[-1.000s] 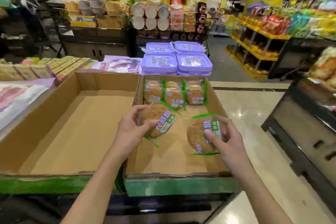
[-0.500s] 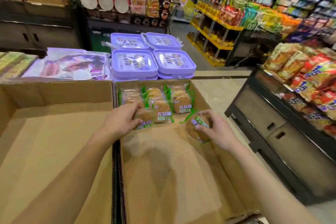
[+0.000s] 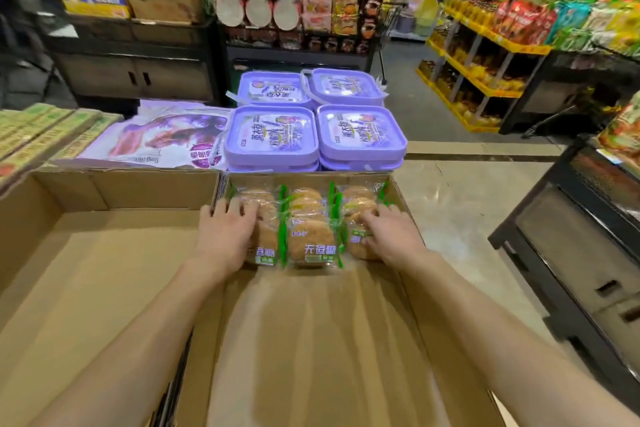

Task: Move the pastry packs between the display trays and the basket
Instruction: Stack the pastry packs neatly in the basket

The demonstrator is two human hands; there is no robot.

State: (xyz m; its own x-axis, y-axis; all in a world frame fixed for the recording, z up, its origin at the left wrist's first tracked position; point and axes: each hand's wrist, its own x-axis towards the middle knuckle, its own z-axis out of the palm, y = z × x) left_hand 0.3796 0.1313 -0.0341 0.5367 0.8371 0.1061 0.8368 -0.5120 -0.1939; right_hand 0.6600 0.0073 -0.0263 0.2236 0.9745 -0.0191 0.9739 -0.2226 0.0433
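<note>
Several clear pastry packs with green edges stand in three rows at the far end of the right cardboard tray (image 3: 311, 340). My left hand (image 3: 227, 236) lies with fingers spread on the left pastry pack (image 3: 265, 246). My right hand (image 3: 389, 234) rests on the right pastry pack (image 3: 356, 243), fingers pointing left. The middle pastry pack (image 3: 311, 243) stands between the two hands, untouched. No basket is in view.
An empty cardboard tray (image 3: 104, 270) sits to the left. Purple lidded tubs (image 3: 273, 133) and a purple bag (image 3: 162, 137) lie beyond the trays. A dark shelf unit (image 3: 571, 246) stands to the right, with aisle floor between.
Both hands carried their packs to the far end of the tray and set them against the rows there. The camera has moved closer over the tray.
</note>
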